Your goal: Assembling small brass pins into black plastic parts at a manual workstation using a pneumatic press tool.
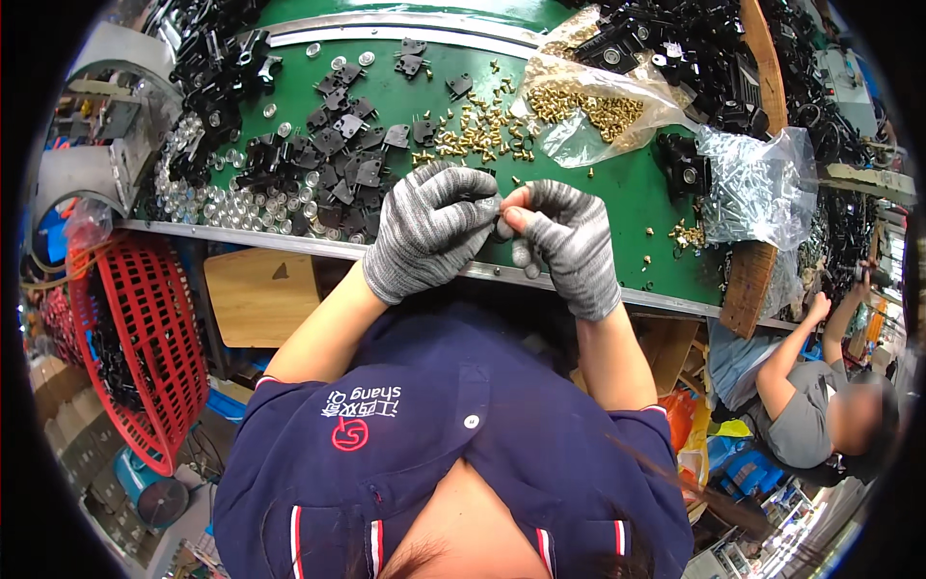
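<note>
Both my hands wear grey striped knit gloves and meet over the front edge of a green work table [632,232]. My left hand [429,232] is closed, thumb and fingers pinching something small that I cannot make out. The bared thumb and fingertip of my right hand [574,241] pinch together right beside it; what they hold is hidden. Just beyond the hands lie many loose brass screws [482,130]. Left of them spread small black plastic housings [333,145] with metal pins. Small round clear-and-metal pieces [280,207] are heaped further left.
An open plastic bag of brass screws [608,111] lies at the back, with a bag of silver screws [757,183] at the right. Black parts [675,58] pile up behind. A red plastic basket [145,338] stands at the left. Another person [810,415] works at the right.
</note>
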`<action>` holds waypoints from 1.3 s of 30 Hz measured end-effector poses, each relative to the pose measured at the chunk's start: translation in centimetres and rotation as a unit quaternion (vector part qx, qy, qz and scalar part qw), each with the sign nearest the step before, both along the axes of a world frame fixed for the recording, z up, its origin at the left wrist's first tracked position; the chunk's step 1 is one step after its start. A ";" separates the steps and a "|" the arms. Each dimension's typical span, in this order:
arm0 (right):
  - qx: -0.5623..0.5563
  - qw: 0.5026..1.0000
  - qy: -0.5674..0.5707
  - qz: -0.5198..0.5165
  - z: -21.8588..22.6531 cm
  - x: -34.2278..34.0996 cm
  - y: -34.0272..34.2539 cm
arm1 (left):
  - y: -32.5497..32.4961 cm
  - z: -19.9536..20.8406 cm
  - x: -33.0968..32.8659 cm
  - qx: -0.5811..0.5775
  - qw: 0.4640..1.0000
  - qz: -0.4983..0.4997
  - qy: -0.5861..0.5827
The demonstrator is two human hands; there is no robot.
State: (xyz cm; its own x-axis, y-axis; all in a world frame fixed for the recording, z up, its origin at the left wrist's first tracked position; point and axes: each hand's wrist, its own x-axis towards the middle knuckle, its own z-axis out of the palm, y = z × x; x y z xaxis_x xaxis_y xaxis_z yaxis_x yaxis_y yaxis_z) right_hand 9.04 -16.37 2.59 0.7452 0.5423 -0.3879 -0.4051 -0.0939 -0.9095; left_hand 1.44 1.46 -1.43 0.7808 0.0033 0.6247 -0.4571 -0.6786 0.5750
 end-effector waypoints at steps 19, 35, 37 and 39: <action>0.273 0.899 -0.318 -0.126 3.3 12.3 2.2 | -0.1 -0.8 0.1 -0.038 0.999 0.000 -0.031; 0.310 0.921 -0.232 -0.042 3.7 3.0 5.1 | -0.1 -0.9 -0.2 -0.060 0.998 -0.005 -0.029; 0.299 0.926 -0.222 -0.059 3.7 1.5 4.9 | 0.0 -1.3 -0.2 -0.057 0.998 0.001 -0.029; 0.292 0.929 -0.218 -0.067 3.3 1.2 4.6 | -0.1 -1.6 -0.2 -0.064 0.998 0.000 -0.029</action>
